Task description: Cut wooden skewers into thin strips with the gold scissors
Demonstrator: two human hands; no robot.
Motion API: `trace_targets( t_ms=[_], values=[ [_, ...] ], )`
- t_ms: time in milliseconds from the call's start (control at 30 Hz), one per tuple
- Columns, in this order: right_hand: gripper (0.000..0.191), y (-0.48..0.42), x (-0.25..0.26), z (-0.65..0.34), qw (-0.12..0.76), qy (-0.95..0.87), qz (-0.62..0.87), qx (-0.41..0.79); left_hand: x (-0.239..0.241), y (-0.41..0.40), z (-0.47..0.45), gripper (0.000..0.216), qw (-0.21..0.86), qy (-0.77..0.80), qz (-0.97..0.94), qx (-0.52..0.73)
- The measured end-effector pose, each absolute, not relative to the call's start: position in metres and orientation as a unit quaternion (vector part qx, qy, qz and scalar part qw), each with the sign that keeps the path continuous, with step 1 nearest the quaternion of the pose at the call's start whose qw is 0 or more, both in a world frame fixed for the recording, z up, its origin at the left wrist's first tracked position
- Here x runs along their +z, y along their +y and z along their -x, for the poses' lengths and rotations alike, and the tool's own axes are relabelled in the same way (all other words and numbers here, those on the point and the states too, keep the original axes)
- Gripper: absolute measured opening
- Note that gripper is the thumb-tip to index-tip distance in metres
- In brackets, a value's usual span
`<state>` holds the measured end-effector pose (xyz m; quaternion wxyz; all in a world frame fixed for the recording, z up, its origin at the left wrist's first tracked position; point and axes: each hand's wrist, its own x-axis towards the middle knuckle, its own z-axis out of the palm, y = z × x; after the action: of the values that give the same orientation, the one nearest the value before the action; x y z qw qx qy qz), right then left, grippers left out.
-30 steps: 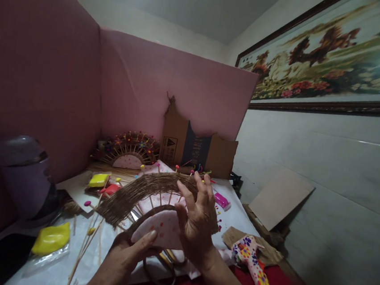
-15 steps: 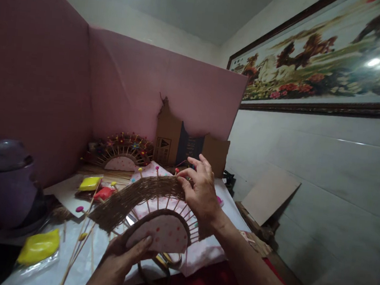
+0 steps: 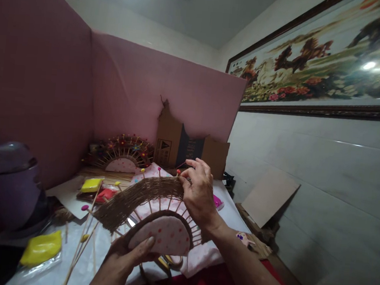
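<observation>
My left hand [image 3: 127, 257] grips the base of a fan-shaped woven craft [image 3: 143, 194], thumb pressed on its half-round panel [image 3: 166, 235] of pale cloth with red dots. Thin sticks spread from that panel through a brown woven band. Along the band's outer edge stand a red ball tip [image 3: 178, 172], a pink ball tip [image 3: 159, 169] and a yellow ball tip [image 3: 143, 170]. At the upper right of the band, thumb and index finger of my right hand [image 3: 198, 197] pinch the edge just beside the red tip; the other fingers are raised. What lies between those fingertips is hidden.
Behind stands a similar decorated fan [image 3: 123, 154] near torn cardboard [image 3: 170, 143]. To the left are a yellow clay packet [image 3: 42, 248], loose sticks [image 3: 76, 257] and a lidded purple bin [image 3: 14, 188]. Scissors [image 3: 164, 265] lie under the craft. A pink partition [image 3: 169, 82] closes the back.
The view has shifted slightly, so the craft appears a little lower and further right. My right hand's raised fingers have drawn closer together, still at the band's edge by the red tip.
</observation>
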<state>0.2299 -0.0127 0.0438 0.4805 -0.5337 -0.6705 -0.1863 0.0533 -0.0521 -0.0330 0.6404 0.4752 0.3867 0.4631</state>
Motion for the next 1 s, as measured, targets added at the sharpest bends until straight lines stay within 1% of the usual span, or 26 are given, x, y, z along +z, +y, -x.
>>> trace_targets(
  t_ms=[133,267,367,433,500,633,767,1000],
  values=[
    [0.010,-0.015,0.042,-0.230,0.479,-0.675,0.525,-0.198,-0.034,-0.050,-0.055,0.060,0.652,0.369,-0.465,0.472],
    [0.012,-0.027,0.044,-0.224,0.489,-0.645,0.524,-0.265,-0.034,-0.050,-0.055,0.053,0.661,0.356,-0.464,0.471],
    [0.016,-0.035,0.048,-0.215,0.463,-0.661,0.509,-0.298,-0.034,-0.053,-0.053,0.049,0.659,0.341,-0.478,0.470],
    [0.019,-0.036,0.051,-0.210,0.429,-0.694,0.497,-0.296,-0.033,-0.055,-0.052,0.047,0.650,0.336,-0.485,0.480],
    [0.017,-0.033,0.052,-0.206,0.409,-0.713,0.493,-0.286,-0.032,-0.057,-0.052,0.048,0.643,0.340,-0.482,0.488],
    [0.013,-0.025,0.054,-0.206,0.409,-0.719,0.492,-0.270,-0.035,-0.055,-0.055,0.051,0.644,0.357,-0.469,0.488],
    [0.012,-0.023,0.056,-0.207,0.417,-0.723,0.488,-0.254,-0.037,-0.052,-0.058,0.056,0.649,0.331,-0.485,0.484],
    [0.014,-0.018,0.057,-0.204,0.418,-0.720,0.495,-0.247,-0.029,-0.057,-0.055,0.052,0.646,0.318,-0.514,0.467]
  ],
)
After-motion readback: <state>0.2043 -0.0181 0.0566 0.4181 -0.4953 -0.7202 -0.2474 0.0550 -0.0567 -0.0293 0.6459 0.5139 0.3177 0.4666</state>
